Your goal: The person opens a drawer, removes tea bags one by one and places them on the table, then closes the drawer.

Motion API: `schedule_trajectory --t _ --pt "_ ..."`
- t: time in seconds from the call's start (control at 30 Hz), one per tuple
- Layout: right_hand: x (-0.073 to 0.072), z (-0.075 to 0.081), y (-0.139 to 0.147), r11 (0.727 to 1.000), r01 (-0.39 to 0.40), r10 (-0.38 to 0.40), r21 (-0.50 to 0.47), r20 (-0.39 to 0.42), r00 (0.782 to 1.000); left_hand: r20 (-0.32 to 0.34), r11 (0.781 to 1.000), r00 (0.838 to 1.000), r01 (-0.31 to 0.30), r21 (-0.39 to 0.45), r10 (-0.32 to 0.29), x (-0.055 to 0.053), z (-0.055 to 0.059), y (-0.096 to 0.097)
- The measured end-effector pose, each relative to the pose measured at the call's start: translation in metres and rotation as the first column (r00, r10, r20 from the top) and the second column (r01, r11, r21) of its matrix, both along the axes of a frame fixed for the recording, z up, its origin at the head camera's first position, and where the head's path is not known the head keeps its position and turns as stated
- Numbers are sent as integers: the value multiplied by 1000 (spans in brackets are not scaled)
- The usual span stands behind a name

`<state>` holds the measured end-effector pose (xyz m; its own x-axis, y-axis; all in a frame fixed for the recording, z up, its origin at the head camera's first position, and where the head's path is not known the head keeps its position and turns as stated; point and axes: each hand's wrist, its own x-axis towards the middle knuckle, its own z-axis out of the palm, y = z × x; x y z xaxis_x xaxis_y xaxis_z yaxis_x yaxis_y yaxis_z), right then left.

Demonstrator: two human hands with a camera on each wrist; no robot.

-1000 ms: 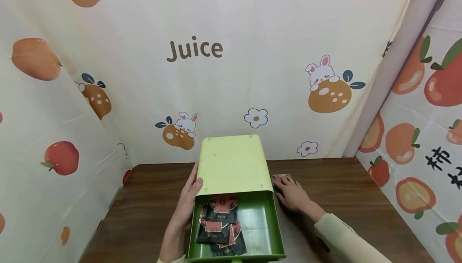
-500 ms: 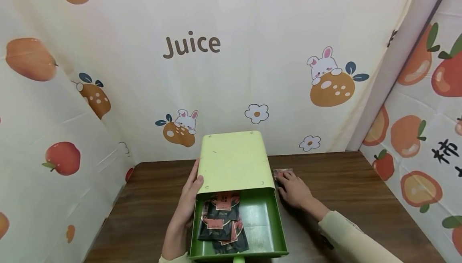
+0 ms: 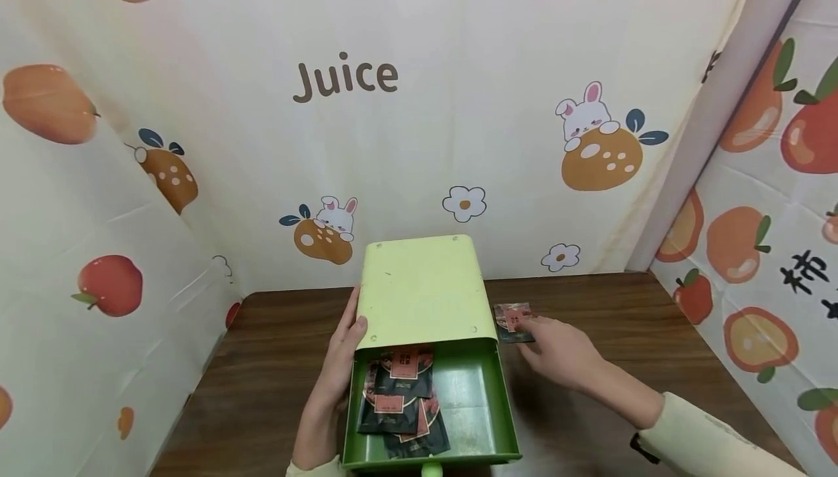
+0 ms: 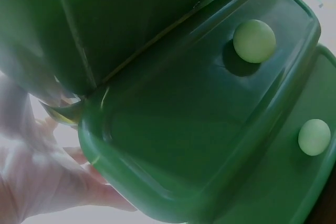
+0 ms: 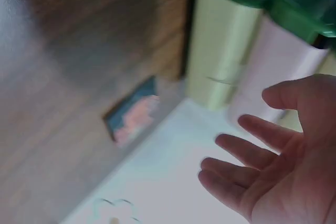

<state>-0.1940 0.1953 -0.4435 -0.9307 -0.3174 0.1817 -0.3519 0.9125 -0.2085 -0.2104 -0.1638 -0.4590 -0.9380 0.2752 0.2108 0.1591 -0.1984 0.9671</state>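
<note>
Fruit-print cloth [image 3: 419,135] hangs behind a brown table [image 3: 602,310] bearing a yellow box [image 3: 425,291], its green drawer [image 3: 468,411] out. The left hand [image 3: 337,362], fingers extended, probably steadies the box's side; the right hand [image 3: 564,355] is spread by a packet [image 3: 508,314] just right of it. More packets [image 3: 388,416] overlap in the drawer.

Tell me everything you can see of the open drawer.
The open drawer is a glossy green tray, plastic-looking, with upright walls and a round light-green knob in front. It juts from the pale yellow cabinet, its rear hidden inside. Dark packets with reddish labels overlap on its left side.
</note>
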Motion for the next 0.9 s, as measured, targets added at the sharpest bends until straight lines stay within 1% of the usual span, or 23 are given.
schedule_trajectory --t 0.17,0.27,0.37,0.43,0.47,0.53,0.63,0.77,0.83,0.9 --pt "30 33 -7 998 -60 60 23 -13 998 -16 1000 1000 -13 -13 13 0 2 -2" --pt "48 51 -13 995 -92 93 38 -31 995 -23 1000 1000 -16 -6 15 0 3 -3" --pt "65 70 -18 991 -130 133 37 -65 989 -26 1000 1000 -10 0 10 -1 3 -2" --pt "74 82 -22 986 -168 169 14 -94 981 -27 1000 1000 -5 5 5 -3 2 -2" --pt "77 87 -25 981 -196 194 -4 -108 975 -28 1000 1000 -4 5 4 -3 2 -2" --pt "83 95 -33 964 -264 256 -37 -150 955 -25 1000 1000 -3 9 3 -4 2 -2" --pt "87 99 -47 926 -371 353 -67 -192 916 -19 1000 1000 -4 9 5 -5 2 -3" --pt "87 98 -68 874 -479 464 -82 -153 873 -6 1000 1000 5 9 -5 -3 1 -3" --pt "86 97 -78 847 -523 513 -90 -118 850 -5 1000 1000 10 10 -10 -2 0 -3" --pt "85 97 -88 827 -553 548 -99 -72 833 -6 1000 1000 18 14 -18 -1 0 -3"
